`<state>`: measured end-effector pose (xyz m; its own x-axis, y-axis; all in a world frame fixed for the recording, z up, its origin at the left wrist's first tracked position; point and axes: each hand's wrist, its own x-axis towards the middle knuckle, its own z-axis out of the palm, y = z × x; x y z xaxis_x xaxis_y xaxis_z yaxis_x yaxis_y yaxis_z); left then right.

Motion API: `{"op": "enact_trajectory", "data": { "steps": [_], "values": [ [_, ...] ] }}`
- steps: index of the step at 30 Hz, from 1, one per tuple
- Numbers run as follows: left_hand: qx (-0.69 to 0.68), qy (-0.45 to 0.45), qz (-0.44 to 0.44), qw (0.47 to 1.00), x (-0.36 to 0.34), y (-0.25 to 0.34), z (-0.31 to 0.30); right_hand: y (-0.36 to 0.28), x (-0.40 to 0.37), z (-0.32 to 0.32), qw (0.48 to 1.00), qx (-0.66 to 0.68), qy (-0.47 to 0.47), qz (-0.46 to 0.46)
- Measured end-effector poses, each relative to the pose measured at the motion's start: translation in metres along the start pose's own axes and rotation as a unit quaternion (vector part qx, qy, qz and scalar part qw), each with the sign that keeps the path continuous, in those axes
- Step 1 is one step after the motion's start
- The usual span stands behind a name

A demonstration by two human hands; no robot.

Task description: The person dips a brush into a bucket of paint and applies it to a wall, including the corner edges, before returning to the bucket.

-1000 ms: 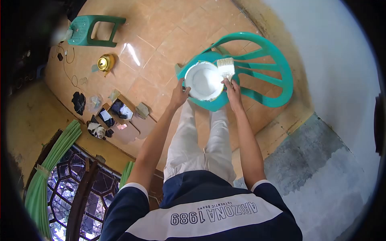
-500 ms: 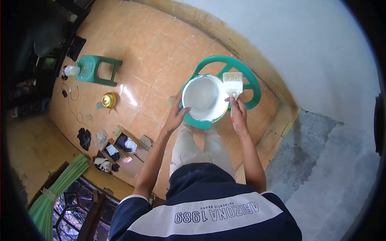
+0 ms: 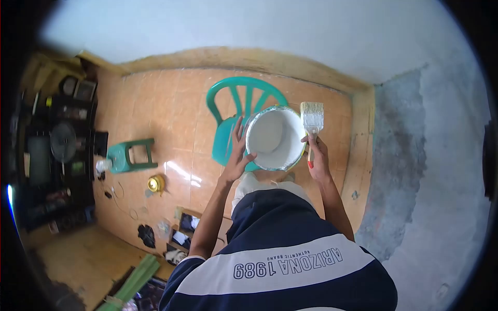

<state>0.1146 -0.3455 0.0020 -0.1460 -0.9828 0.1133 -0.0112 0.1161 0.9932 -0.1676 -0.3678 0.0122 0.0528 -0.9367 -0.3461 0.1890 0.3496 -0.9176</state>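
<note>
A white bucket (image 3: 294, 136) with paint-smeared rim and pale paint inside is in front of my body, over the front edge of a green plastic chair (image 3: 222, 141). My left hand (image 3: 238, 158) grips its left side, fingers along the outer wall and thumb at the rim. At the right side, my right hand (image 3: 318, 158) is closed around the handle of a wide paintbrush (image 3: 312, 120). The brush's pale bristles point away from me, and its handle end is red. Fingers of that hand also meet the bucket's edge; whether they support it is hidden.
A green stool (image 3: 120, 157) with a plastic-wrapped item stands left, near a yellow kettle (image 3: 155, 183). Boxes (image 3: 189, 222) lie lower left on the tiled floor. A dark cabinet (image 3: 65, 155) lines the left; partly painted walls (image 3: 397, 155) border the right and far side.
My view has turned and the bucket, held in my hands, has shifted slightly right and down in view. The chair now shows farther left of the bucket. The brush remains in my right hand.
</note>
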Motion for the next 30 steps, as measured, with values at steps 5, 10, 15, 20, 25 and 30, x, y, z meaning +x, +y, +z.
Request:
{"op": "enact_trajectory", "data": {
  "steps": [5,10,15,20,25,30],
  "values": [
    [0.037,-0.119,0.05,0.991,0.04,0.02,0.099,-0.018,-0.052,-0.094,0.986,0.145,0.078,-0.027],
    [0.04,-0.223,0.062,0.972,0.058,0.036,0.209,-0.019,-0.119,-0.175,0.963,-0.024,0.198,-0.179],
    [-0.171,-0.307,-0.104,0.93,0.054,0.016,0.303,-0.004,-0.187,-0.248,0.914,0.352,0.168,-0.111],
    [-0.154,-0.287,-0.082,0.942,0.044,-0.02,0.363,-0.037,-0.227,-0.27,0.927,0.245,0.254,-0.125],
    [-0.286,-0.307,-0.21,0.883,0.044,-0.046,0.371,-0.038,-0.234,-0.281,0.944,0.084,0.275,-0.162],
    [-0.33,-0.389,-0.154,0.846,0.062,-0.097,0.373,-0.046,-0.222,-0.279,0.947,0.079,0.269,-0.157]
  ]
}}
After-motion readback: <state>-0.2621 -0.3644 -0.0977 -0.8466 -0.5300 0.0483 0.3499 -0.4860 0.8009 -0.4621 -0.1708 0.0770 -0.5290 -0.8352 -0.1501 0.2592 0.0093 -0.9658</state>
